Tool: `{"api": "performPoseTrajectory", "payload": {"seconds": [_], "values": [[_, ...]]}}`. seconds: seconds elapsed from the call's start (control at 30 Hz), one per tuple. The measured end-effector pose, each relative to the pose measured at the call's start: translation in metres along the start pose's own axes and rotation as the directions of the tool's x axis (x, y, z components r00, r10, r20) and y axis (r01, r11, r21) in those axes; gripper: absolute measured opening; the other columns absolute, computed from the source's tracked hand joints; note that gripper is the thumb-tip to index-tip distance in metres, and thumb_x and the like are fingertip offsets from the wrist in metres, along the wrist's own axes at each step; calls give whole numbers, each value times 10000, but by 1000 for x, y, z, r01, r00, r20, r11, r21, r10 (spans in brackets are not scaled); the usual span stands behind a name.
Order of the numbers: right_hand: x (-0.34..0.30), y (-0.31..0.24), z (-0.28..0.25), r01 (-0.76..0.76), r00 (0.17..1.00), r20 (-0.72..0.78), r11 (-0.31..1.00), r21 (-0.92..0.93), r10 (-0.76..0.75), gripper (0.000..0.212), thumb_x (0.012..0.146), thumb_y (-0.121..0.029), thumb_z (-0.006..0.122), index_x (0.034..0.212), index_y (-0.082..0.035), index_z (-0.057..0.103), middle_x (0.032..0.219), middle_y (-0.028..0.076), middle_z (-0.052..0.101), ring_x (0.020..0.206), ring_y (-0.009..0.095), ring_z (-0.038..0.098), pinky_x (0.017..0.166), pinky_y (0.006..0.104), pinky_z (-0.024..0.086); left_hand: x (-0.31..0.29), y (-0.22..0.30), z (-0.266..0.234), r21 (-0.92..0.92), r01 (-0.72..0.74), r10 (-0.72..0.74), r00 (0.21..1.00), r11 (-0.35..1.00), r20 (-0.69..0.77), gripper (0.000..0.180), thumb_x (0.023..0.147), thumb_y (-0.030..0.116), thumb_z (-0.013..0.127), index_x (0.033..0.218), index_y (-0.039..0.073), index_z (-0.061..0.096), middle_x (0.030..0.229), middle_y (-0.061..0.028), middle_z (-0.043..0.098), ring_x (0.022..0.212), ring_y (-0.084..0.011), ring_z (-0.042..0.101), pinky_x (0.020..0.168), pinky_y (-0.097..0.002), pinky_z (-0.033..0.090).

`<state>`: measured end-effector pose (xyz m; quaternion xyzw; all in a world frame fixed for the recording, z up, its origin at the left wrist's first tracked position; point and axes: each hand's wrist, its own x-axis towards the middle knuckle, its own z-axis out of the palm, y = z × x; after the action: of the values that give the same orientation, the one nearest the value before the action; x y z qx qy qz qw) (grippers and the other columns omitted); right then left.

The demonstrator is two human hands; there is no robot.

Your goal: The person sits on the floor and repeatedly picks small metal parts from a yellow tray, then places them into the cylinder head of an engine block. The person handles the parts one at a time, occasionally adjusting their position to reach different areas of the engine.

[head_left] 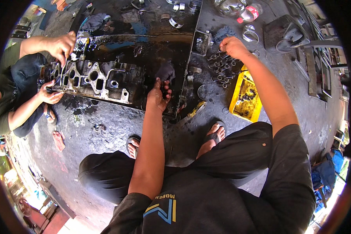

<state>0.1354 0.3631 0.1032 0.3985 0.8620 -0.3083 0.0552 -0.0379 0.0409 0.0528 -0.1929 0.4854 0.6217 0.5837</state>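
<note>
My left hand (pixel 159 97) is at the right end of an oily engine cylinder head (pixel 117 84), its fingers curled. A dark, oil-soaked rag (pixel 166 71) sticks out past the thumb and forefinger, gripped there. Stretched out to the right, my right hand (pixel 234 47) is closed in a pinch. What it holds, if anything, is hidden by the fingers. Just below it lies a pile of small metal parts with round eyes (pixel 222 68), apparently rocker arms. Beside the pile, a yellow tray (pixel 255 113) holds several small dark parts.
At the left another person's hands (pixel 61 47) work on the cylinder head's far end. A yellow-handled tool (pixel 197 109) lies near my right foot. Metal rings (pixel 250 34), a plastic bottle (pixel 250 13) and a black jerrycan (pixel 285 33) are at the back right.
</note>
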Motion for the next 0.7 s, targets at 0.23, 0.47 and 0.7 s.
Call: {"api": "performPoseTrajectory", "payload": {"seconds": [0.23, 0.47, 0.7], "values": [[6, 8, 15, 2, 1000, 9, 997, -82, -1, 165, 782, -194, 648, 881, -71, 697, 919, 155, 683, 906, 315, 651, 823, 379, 502, -2, 1, 7, 6, -16, 16, 999, 1000, 28, 214, 949, 164, 485, 1068, 11, 576, 803, -17, 514, 688, -156, 508, 556, -249, 389], [13, 14, 17, 124, 992, -19, 992, -30, -124, 129, 785, -106, 652, 862, -3, 656, 733, 91, 655, 588, 187, 610, 582, 332, 491, -4, 3, 6, 42, -18, 14, 996, 999, 87, 220, 951, 157, 474, 1082, 13, 577, 816, -15, 516, 717, -152, 500, 596, -257, 389], [17, 24, 18, 44, 998, 33, 991, 130, -49, 90, 769, -65, 626, 834, -4, 633, 722, 51, 628, 588, 155, 572, 540, 314, 463, 1, 0, 4, 49, -21, 16, 994, 999, 106, 239, 948, 158, 456, 1102, 12, 566, 832, -19, 529, 726, -155, 502, 603, -255, 393]]}}
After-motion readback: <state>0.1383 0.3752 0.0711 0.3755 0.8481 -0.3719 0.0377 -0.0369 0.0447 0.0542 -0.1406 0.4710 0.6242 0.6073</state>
